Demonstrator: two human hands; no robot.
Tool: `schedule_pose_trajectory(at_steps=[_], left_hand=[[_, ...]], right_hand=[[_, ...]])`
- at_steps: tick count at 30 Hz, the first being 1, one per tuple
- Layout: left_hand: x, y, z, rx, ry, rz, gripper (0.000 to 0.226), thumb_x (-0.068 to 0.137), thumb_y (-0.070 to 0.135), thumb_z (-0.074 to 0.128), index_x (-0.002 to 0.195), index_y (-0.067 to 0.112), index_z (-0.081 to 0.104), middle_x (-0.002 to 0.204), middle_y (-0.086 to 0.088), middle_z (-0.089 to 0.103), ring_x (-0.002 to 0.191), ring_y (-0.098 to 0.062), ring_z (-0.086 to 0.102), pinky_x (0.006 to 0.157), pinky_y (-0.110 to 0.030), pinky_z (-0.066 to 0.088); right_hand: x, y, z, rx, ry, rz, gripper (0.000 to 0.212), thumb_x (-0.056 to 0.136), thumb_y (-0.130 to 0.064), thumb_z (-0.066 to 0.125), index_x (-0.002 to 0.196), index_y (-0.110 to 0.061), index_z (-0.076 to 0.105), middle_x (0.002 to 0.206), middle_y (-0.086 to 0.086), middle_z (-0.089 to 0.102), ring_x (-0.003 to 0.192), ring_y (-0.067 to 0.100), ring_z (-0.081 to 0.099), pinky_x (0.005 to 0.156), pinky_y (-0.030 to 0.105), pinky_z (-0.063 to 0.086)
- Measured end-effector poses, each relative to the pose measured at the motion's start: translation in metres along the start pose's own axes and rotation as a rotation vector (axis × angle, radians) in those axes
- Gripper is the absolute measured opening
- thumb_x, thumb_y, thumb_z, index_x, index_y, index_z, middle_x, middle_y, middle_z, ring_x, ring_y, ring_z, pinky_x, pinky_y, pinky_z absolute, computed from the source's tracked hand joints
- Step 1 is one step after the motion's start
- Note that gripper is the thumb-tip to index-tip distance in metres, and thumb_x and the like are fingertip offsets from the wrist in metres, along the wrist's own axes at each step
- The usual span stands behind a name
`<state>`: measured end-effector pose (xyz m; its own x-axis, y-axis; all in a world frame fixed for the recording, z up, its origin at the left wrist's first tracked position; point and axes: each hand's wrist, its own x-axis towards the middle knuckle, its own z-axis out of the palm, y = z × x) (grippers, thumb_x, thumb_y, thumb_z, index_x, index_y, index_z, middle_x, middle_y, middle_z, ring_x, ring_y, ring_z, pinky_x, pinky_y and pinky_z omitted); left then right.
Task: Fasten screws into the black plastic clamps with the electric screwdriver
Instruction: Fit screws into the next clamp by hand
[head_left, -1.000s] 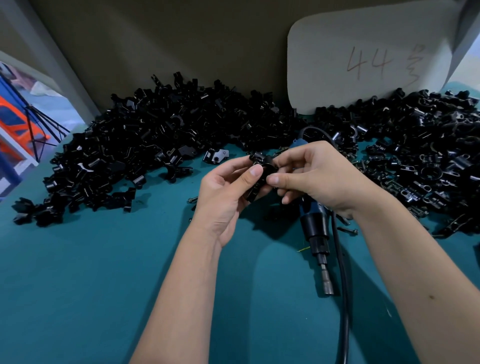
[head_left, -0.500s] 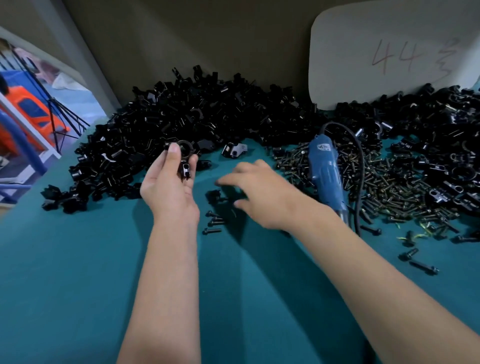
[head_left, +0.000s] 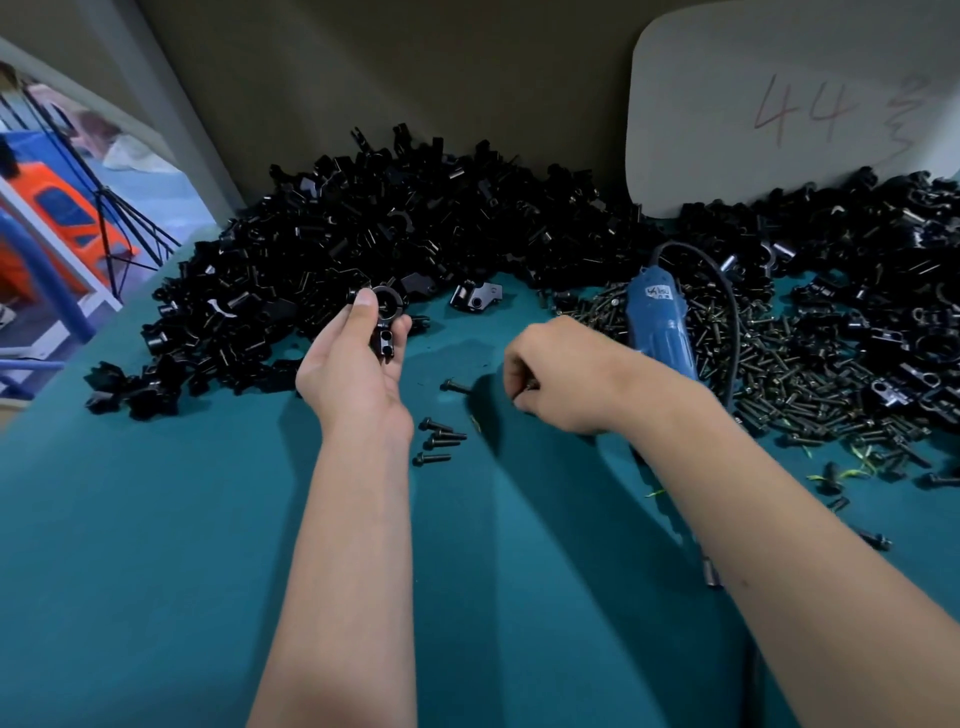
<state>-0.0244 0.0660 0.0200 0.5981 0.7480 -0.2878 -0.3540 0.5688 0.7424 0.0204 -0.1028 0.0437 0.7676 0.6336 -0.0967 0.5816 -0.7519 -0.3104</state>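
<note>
My left hand (head_left: 358, 364) holds a black plastic clamp (head_left: 384, 322) between thumb and fingers, its ring uppermost, in front of the big clamp pile (head_left: 395, 234). My right hand (head_left: 561, 379) hovers low over the teal table (head_left: 156, 545) with its fingers curled, pinching a small dark screw (head_left: 530, 385). The blue electric screwdriver (head_left: 660, 322) lies on the table just behind my right wrist, untouched, its tip hidden under my forearm. Several loose screws (head_left: 439, 441) lie between my hands, and one more screw (head_left: 454, 387) lies left of my right fingers.
A heap of screws (head_left: 779, 379) spreads right of the screwdriver, with a second clamp pile (head_left: 883, 270) behind it. A single clamp (head_left: 475, 296) lies apart near the pile. A white board marked 44 (head_left: 789, 104) leans on the back wall. The table's left edge drops off.
My hands have parted: the left carried the clamp left and up toward the pile, the right reached down to the loose screws and closed its fingers on one. The screwdriver stayed on the table.
</note>
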Motion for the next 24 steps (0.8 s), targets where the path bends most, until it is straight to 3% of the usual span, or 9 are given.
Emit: schedule_pose_trajectory(at_steps=[4,8,12,16,20,24], left_hand=[[-0.002,0.0,0.0,0.029,-0.009,-0.009,0.021,0.085,0.007,0.084,0.103,-0.002,0.076,0.109,-0.017,0.073,0.07,-0.025,0.074,0.07,-0.024,0.06],[-0.003,0.001,0.0,0.035,0.004,-0.006,0.021,0.086,0.007,0.083,0.103,-0.001,0.075,0.108,-0.015,0.072,0.069,-0.024,0.074,0.069,-0.024,0.06],[-0.002,0.001,0.002,0.019,0.023,0.005,0.016,0.086,0.005,0.082,0.098,-0.002,0.073,0.1,-0.015,0.072,0.067,-0.025,0.071,0.067,-0.024,0.059],[-0.001,0.003,0.0,0.003,0.043,0.029,0.019,0.085,0.006,0.083,0.099,-0.002,0.072,0.103,-0.017,0.07,0.066,-0.026,0.071,0.065,-0.024,0.058],[-0.001,0.006,-0.002,-0.01,0.058,0.037,0.016,0.085,0.006,0.083,0.094,-0.001,0.072,0.106,-0.018,0.071,0.065,-0.026,0.072,0.067,-0.024,0.058],[-0.003,0.005,-0.001,-0.002,0.036,0.022,0.013,0.086,0.006,0.082,0.093,0.001,0.072,0.11,-0.018,0.071,0.067,-0.025,0.072,0.068,-0.023,0.058]], right_hand=[[-0.01,0.013,-0.006,0.138,0.096,0.068,0.009,0.089,-0.015,0.076,0.085,-0.02,0.07,0.079,-0.006,0.068,0.076,0.016,0.068,0.07,0.029,0.055],[-0.013,0.009,-0.007,0.129,0.181,0.072,0.014,0.089,-0.016,0.075,0.084,-0.023,0.065,0.083,-0.005,0.069,0.076,0.017,0.066,0.069,0.031,0.053],[-0.012,-0.03,0.009,0.126,0.095,-0.107,0.012,0.092,-0.023,0.073,0.102,-0.024,0.067,0.096,-0.001,0.07,0.096,0.026,0.066,0.084,0.033,0.052],[-0.011,-0.064,0.039,-0.053,0.046,-0.19,0.047,0.096,-0.047,0.067,0.128,-0.016,0.053,0.099,0.006,0.047,0.089,0.035,0.057,0.071,0.037,0.04],[-0.007,-0.065,0.04,-0.101,0.094,-0.182,0.028,0.102,-0.027,0.062,0.126,-0.015,0.054,0.096,0.005,0.044,0.094,0.038,0.06,0.068,0.039,0.037],[-0.01,-0.039,0.024,-0.149,0.13,0.033,0.018,0.099,-0.013,0.062,0.117,-0.014,0.056,0.104,0.011,0.057,0.098,0.039,0.063,0.071,0.038,0.04]])
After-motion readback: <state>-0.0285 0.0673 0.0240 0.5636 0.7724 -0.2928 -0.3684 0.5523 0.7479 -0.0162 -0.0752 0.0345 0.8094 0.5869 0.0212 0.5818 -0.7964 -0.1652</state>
